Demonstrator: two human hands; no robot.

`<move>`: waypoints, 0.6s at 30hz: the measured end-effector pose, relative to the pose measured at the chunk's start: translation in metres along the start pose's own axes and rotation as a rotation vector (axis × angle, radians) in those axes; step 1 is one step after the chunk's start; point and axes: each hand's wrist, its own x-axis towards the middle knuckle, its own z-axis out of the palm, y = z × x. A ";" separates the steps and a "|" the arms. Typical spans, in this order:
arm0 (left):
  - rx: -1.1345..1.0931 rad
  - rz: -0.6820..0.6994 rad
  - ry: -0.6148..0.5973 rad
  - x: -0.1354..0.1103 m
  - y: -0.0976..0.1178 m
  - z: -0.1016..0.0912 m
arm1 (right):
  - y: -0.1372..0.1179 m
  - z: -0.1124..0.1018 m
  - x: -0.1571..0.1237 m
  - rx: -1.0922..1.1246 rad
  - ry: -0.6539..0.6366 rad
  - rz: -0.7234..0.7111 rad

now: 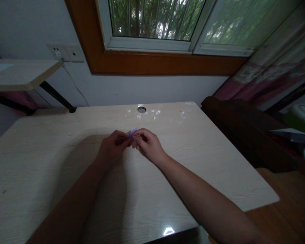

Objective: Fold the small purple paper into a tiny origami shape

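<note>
Both hands meet over the middle of the pale wood-grain desk [205,149]. Between their fingertips is a small purple piece [133,132], thin like folded paper; its exact kind cannot be made out. My left hand [113,145] pinches it from the left, thumb and forefinger together. From the right, my right hand [148,144] pinches the same piece with thumb and forefinger. Fingers cover most of the purple piece, and only its upper end sticks out.
A round cable hole [141,109] lies near the desk's back edge, with a tiny pink speck [181,110] to its right. A raised shelf [22,73] on black legs stands at the left. Behind are a window [155,20] and wall sockets [66,53]. Dark furniture [244,132] is at the right.
</note>
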 end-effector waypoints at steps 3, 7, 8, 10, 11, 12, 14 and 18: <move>-0.020 -0.018 -0.020 0.000 0.003 0.001 | 0.001 0.001 0.000 0.016 0.002 0.015; -0.053 -0.031 -0.026 -0.001 0.005 0.001 | 0.002 0.001 0.000 0.046 0.004 0.034; -0.059 -0.029 -0.029 -0.001 0.005 0.001 | 0.002 0.001 0.000 0.052 0.006 0.037; -0.076 -0.025 -0.041 -0.001 0.004 0.001 | 0.002 0.001 0.000 0.058 0.009 0.040; -0.086 -0.022 -0.046 0.000 0.004 0.001 | 0.002 0.001 0.000 0.060 0.010 0.042; -0.101 -0.019 -0.048 0.000 0.003 0.001 | 0.002 0.001 0.001 0.062 0.009 0.043; -0.134 -0.019 -0.050 0.000 0.003 0.001 | 0.001 0.001 0.001 0.071 0.011 0.042; -0.207 -0.021 -0.061 0.000 0.005 0.001 | -0.002 0.001 0.001 0.103 0.026 0.044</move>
